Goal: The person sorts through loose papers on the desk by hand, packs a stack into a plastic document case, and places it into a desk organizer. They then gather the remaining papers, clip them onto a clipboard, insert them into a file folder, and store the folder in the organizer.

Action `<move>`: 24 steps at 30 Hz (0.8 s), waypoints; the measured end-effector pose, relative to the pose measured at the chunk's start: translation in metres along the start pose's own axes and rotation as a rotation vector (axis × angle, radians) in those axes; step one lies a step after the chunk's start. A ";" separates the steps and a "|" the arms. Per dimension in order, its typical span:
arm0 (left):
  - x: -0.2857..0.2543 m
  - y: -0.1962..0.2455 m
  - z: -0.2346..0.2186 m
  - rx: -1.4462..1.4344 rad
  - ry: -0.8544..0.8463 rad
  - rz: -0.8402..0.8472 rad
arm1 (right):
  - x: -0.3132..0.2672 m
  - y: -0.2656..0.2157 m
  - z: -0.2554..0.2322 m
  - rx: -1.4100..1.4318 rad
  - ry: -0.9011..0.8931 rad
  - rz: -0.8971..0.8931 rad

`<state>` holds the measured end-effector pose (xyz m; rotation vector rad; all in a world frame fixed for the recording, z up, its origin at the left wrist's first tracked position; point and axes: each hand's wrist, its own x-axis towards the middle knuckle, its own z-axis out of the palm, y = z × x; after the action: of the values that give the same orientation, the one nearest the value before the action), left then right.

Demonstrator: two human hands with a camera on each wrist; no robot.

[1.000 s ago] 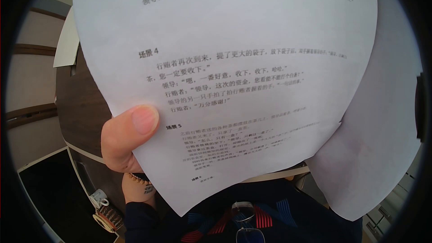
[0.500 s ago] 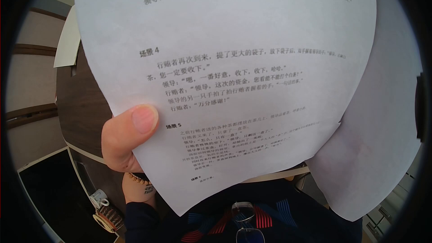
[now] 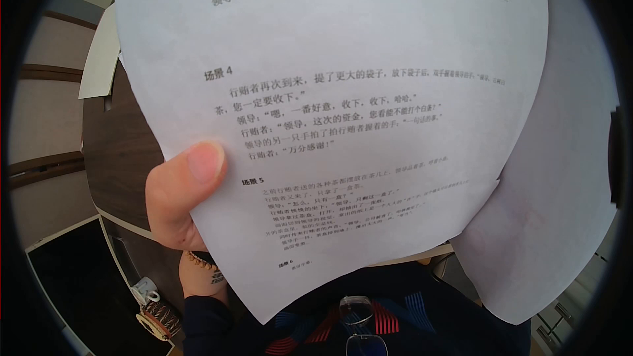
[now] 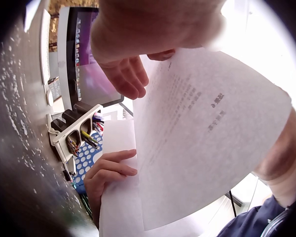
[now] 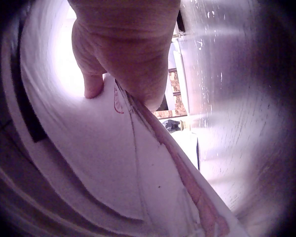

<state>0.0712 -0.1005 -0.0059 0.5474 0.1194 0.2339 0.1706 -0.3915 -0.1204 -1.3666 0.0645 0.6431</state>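
Observation:
A printed sheet of paper [image 3: 369, 46], covered in lines of Chinese text, fills most of the head view and bows outward. My left hand [image 3: 181, 191] grips its lower left edge, thumb on the printed face and fingers behind. In the left wrist view that hand [image 4: 158, 29] is at the top, above the sheet's back. A blank-looking second sheet [image 3: 547, 211] hangs at the right. The head view hides my right hand behind the paper. The right wrist view shows the right hand [image 5: 123, 54] pinching paper [image 5: 108, 153], thumb on one side and fingers on the other.
A dark brown table [image 3: 115, 158] curves behind the paper. At lower left are a black open compartment [image 3: 72, 283] and a white mug [image 3: 144, 288]. Glasses [image 3: 356, 310] hang at the shirt front. A monitor [image 4: 86, 69] and a pen organizer [image 4: 71, 131] show in the left wrist view.
My left thumb has shifted slightly up and left. The printed sheet's upper left edge has moved a little right, and its bottom corner has dropped slightly.

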 end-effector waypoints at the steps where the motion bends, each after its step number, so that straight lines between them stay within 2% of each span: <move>1: 0.000 0.000 0.001 0.008 0.013 0.012 | 0.000 0.000 0.000 0.000 0.000 0.000; 8: 0.000 0.002 -0.005 0.183 0.082 0.082 | 0.000 0.000 0.000 -0.004 0.002 0.002; 10: 0.000 0.003 -0.022 0.401 0.100 0.124 | -0.001 0.001 0.000 -0.004 0.003 0.004; 14: 0.006 -0.001 -0.001 0.444 0.082 0.184 | 0.000 0.000 0.000 -0.008 0.004 0.004; 16: 0.008 -0.006 -0.010 0.503 0.017 0.340 | 0.000 0.000 0.000 -0.010 0.005 0.004; 17: 0.009 -0.005 -0.007 0.501 0.017 0.340 | -0.001 -0.001 0.000 -0.012 0.006 0.004; 19: 0.010 -0.003 0.001 0.342 0.051 0.233 | -0.002 -0.003 -0.002 -0.019 0.011 0.003; 24: 0.010 -0.006 -0.002 0.275 0.000 0.224 | -0.005 -0.006 -0.005 -0.034 0.024 0.003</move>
<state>0.0820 -0.1015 -0.0114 0.8360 0.0907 0.4396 0.1708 -0.3989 -0.1140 -1.4070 0.0757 0.6327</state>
